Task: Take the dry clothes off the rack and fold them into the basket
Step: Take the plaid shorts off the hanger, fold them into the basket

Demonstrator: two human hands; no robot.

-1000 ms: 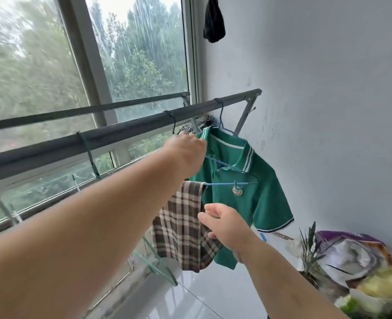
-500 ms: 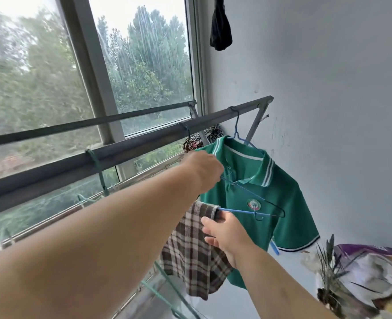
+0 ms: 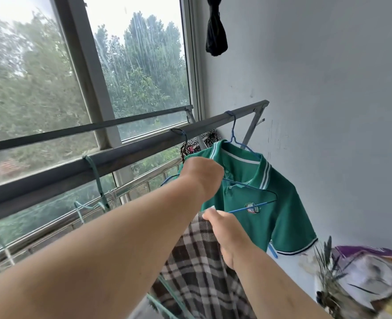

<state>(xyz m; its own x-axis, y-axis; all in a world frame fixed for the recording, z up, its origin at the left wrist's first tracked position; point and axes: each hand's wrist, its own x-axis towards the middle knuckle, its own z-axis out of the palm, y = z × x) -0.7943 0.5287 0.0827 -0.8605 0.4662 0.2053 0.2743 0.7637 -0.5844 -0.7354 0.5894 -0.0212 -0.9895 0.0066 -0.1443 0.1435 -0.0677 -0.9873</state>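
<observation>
A brown plaid cloth (image 3: 197,270) hangs from a thin blue wire hanger (image 3: 257,193) in front of me. My left hand (image 3: 202,174) grips the top of that hanger. My right hand (image 3: 225,229) pinches the upper edge of the plaid cloth at the hanger's bottom wire. Behind them a green polo shirt (image 3: 280,203) with white-striped collar hangs on another blue hanger from the grey rack bar (image 3: 126,155). A black-and-white patterned garment (image 3: 210,138) peeks out behind the bar. No basket is in view.
A green hanger (image 3: 93,180) hangs bare on the bar to the left. A window with a metal railing (image 3: 59,222) lies behind the rack. A dark cloth (image 3: 215,31) hangs high on the grey wall. A plant and crumpled bags (image 3: 363,279) sit at lower right.
The view has moved closer and tilted up. My left hand has stayed on the hanger's top, and my right hand has risen to the plaid cloth's upper edge.
</observation>
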